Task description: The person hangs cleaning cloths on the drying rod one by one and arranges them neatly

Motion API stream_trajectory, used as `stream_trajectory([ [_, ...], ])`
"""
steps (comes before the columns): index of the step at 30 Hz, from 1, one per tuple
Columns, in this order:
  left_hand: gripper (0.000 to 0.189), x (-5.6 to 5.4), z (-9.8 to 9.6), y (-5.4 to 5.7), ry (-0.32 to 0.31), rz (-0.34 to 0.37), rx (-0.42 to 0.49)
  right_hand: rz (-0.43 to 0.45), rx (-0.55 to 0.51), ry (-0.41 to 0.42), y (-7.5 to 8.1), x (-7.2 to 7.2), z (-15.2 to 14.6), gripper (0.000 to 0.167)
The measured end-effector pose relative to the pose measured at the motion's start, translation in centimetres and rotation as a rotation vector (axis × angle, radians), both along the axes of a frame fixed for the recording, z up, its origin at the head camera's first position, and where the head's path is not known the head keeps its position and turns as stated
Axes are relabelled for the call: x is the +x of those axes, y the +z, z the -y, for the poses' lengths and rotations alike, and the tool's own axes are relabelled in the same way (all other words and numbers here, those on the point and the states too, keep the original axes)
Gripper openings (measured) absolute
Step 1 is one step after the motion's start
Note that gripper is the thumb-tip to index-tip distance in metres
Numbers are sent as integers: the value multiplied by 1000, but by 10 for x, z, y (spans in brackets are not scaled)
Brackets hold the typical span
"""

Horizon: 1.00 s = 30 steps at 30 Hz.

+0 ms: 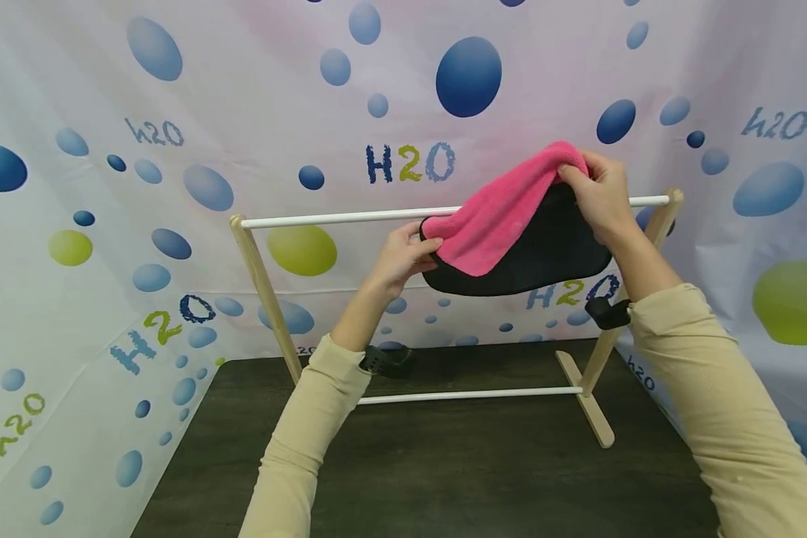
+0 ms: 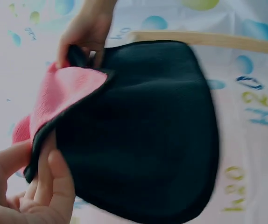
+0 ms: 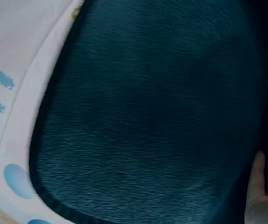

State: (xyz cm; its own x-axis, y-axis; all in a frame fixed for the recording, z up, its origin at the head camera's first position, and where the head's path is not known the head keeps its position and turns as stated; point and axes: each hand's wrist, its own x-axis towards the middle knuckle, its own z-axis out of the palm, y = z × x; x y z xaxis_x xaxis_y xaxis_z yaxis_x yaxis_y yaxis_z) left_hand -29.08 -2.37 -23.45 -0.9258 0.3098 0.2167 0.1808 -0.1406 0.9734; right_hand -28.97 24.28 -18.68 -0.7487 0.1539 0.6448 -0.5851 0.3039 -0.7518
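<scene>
A plush cloth (image 1: 538, 250), pink on one face and dark with black edging on the other, hangs between my two hands. Its pink face (image 1: 494, 220) folds over at the upper left. My left hand (image 1: 401, 258) pinches the left corner between thumb and fingers. Higher up on the right, my right hand (image 1: 604, 196) grips the bunched top edge. Dark fabric (image 2: 143, 121) spreads from the held edge in the left wrist view and nearly fills the right wrist view. Part of the white upper rod (image 1: 350, 217) is hidden behind the cloth.
The rod belongs to a rack with wooden side posts (image 1: 265, 291) and a lower white rod (image 1: 471, 395). A wooden foot (image 1: 586, 400) rests on the dark table (image 1: 498, 471). Behind stands a white curtain (image 1: 242, 90) printed with bubbles and lettering.
</scene>
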Motion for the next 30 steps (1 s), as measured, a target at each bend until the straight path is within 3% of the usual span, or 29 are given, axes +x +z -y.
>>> stream_trajectory([
  [2, 34, 4, 3, 14, -31, -54, -89, 20, -2, -3, 6, 3, 1, 20],
  [4, 35, 5, 3, 33, -54, -119, -114, 16, -40, -7, 15, 5, 3, 22],
  [8, 43, 4, 3, 74, -22, -294, -2, -149, -228, 24, 40, 8, 6, 26],
  [10, 47, 3, 5, 86, 14, -370, 73, -234, -288, 61, 49, 9, 8, 26],
  [11, 50, 2, 7, 88, 32, -395, 90, -239, -295, 86, 51, 9, 8, 25],
  [13, 53, -1, 11, 85, 48, -375, 97, -192, -235, 102, 49, 10, 7, 23],
  [18, 57, -9, 17, 58, -2, -189, 55, -53, 16, 55, 29, 8, -4, 22],
  [21, 58, -12, 16, 51, -26, -161, 40, -29, 81, 57, 22, 8, -9, 21],
  [25, 57, -15, 15, 58, -33, -153, 14, 22, 130, 54, 27, 7, -13, 22],
  [30, 64, -17, 14, 81, -22, -244, 175, -97, 106, 13, 46, 4, -5, 25],
])
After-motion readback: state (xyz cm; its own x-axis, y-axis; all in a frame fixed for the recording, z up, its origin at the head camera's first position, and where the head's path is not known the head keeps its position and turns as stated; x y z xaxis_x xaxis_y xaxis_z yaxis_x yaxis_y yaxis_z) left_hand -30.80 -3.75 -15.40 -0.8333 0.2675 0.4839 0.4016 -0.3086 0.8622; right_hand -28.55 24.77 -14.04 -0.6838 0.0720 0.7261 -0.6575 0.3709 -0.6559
